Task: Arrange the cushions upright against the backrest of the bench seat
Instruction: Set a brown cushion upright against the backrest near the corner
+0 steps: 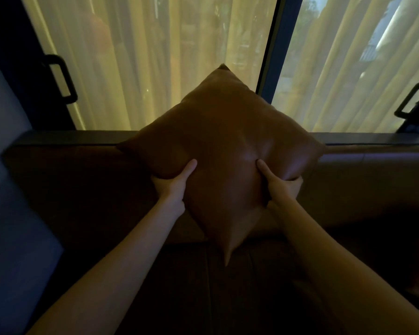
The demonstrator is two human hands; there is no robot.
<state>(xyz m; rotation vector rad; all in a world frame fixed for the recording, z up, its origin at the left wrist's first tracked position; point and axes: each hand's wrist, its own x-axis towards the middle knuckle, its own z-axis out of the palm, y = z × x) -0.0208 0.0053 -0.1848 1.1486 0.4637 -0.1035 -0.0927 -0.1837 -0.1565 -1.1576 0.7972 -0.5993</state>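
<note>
Brown cushion [221, 151] held on corner, diamond-wise, in front of backrest [65, 180], top corner above it. Left hand [173, 183] clamped on lower-left edge, right hand [279, 186] on lower-right edge. Diagonal stands vertical; quarter turn judged needed before cushion is set against backrest.

I see square tan-brown leather cushion [224, 146], plain, glossy highlight near right. Dark brown leather bench backrest [65, 189] behind it, plain, almost black in shadow; seat [228, 298] near me same dark brown. Far: pale yellow sheer curtain [155, 56], vertical fold stripes. Black window frame [271, 52] with black handles [61, 78]. Left wall [7, 165] dull blue-grey.
</note>
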